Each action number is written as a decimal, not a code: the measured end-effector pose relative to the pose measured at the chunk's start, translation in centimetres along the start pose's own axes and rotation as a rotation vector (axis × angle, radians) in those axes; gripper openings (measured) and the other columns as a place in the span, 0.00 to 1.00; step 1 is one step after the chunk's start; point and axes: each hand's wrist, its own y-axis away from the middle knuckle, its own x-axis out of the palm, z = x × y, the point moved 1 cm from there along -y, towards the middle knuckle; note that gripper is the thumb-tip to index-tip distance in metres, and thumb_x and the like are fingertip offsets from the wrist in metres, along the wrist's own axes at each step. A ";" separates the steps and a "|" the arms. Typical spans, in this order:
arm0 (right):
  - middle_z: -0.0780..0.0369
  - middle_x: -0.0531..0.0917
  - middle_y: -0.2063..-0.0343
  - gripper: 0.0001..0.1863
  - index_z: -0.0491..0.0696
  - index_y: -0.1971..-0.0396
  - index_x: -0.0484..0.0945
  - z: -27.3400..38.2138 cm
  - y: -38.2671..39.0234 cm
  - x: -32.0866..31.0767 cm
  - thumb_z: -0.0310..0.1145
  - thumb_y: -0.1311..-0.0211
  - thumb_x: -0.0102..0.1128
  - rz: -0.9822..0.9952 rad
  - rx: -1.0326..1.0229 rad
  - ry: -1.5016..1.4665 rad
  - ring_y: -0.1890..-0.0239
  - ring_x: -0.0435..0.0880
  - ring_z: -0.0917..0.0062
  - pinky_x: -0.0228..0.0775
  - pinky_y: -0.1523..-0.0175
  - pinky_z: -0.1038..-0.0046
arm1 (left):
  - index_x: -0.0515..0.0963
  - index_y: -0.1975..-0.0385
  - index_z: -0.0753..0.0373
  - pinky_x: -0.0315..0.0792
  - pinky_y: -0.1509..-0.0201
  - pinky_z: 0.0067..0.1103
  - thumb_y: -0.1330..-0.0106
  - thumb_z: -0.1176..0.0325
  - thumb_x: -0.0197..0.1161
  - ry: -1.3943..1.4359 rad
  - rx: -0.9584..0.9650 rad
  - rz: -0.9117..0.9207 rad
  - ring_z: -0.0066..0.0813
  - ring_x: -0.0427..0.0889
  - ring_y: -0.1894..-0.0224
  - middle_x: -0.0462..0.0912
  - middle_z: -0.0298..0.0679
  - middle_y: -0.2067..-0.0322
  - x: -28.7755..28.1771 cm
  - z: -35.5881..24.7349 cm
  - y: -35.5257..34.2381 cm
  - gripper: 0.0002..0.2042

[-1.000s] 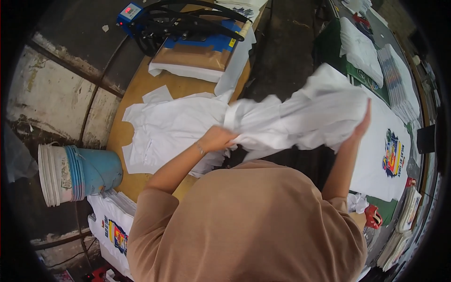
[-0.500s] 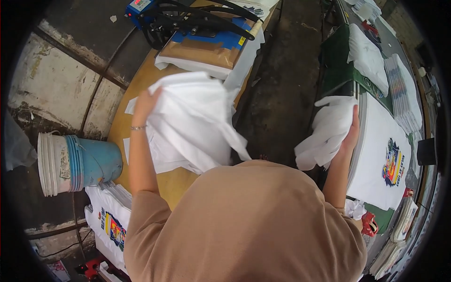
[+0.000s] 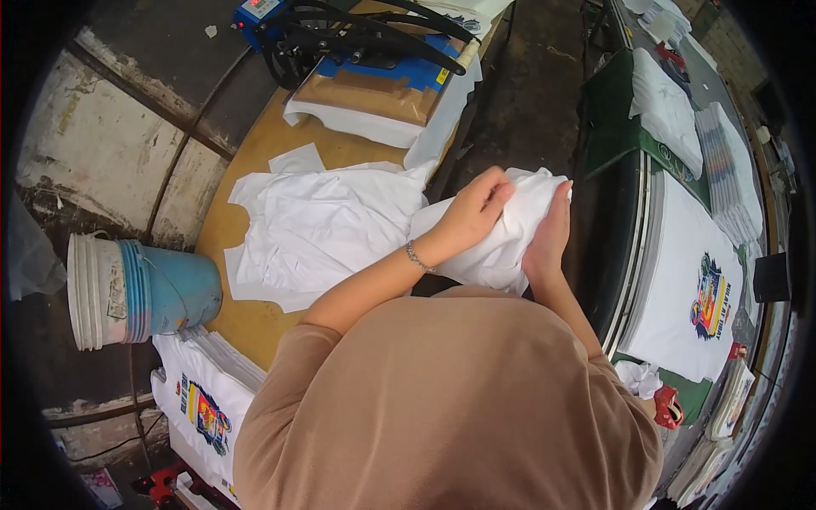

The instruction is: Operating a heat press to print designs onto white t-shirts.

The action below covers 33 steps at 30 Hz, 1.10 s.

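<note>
A bunched white T-shirt [image 3: 501, 251] is held up in front of my body, between both hands. My left hand [image 3: 478, 211], with a chain bracelet at the wrist, grips its upper left part with curled fingers. On the opposite side my right hand [image 3: 548, 234] is closed round the cloth, its fingertips near the top edge; part of its grip is hidden by the fabric. To the left, more white T-shirts [image 3: 327, 229] lie spread and wrinkled on the wooden table [image 3: 212, 242], reaching close to the held one.
A heat press [image 3: 365, 64] with a blue control box stands at the table's far end. Stacked buckets [image 3: 144, 293] are at the left, above a pile of printed shirts [image 3: 204, 408]. On the right, another bench carries printed white shirts [image 3: 680, 272] and a folded stack [image 3: 727, 174].
My left hand has moved right from the table, carrying its cloth over to my right hand. My right hand has come inward, and the two bunches of cloth are now together.
</note>
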 end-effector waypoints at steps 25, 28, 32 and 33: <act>0.69 0.70 0.72 0.24 0.47 0.69 0.69 -0.4 0.8 1.8 0.56 0.32 0.39 0.159 0.149 -0.077 0.68 0.68 0.86 0.63 0.64 0.81 | 0.72 0.69 0.66 0.65 0.66 0.15 0.35 0.69 0.56 -0.077 -0.095 0.013 0.19 0.69 0.70 0.73 0.33 0.70 -2.3 -4.1 0.0 0.07; 0.68 0.74 0.69 0.20 0.47 0.65 0.71 0.8 0.8 1.3 0.50 0.32 0.45 0.178 0.002 0.133 0.66 0.73 0.85 0.67 0.61 0.81 | 0.72 0.70 0.68 0.65 0.63 0.18 0.33 0.69 0.54 -0.076 -0.022 0.024 0.20 0.69 0.68 0.72 0.35 0.71 -2.2 -4.8 -0.3 0.09; 0.65 0.79 0.65 0.19 0.43 0.58 0.73 2.3 0.7 0.5 0.45 0.35 0.51 0.198 0.099 0.167 0.63 0.78 0.81 0.72 0.55 0.78 | 0.71 0.70 0.68 0.66 0.60 0.20 0.32 0.71 0.48 -0.019 0.244 -0.233 0.32 0.72 0.66 0.73 0.41 0.71 -1.0 -3.4 -1.0 0.08; 0.63 0.80 0.64 0.20 0.42 0.57 0.73 2.6 0.6 0.3 0.45 0.36 0.53 0.279 0.156 -0.123 0.62 0.80 0.79 0.72 0.54 0.76 | 0.71 0.70 0.68 0.66 0.60 0.20 0.32 0.71 0.48 -0.003 0.224 -0.245 0.32 0.72 0.66 0.73 0.41 0.71 -0.9 -2.7 -1.5 0.08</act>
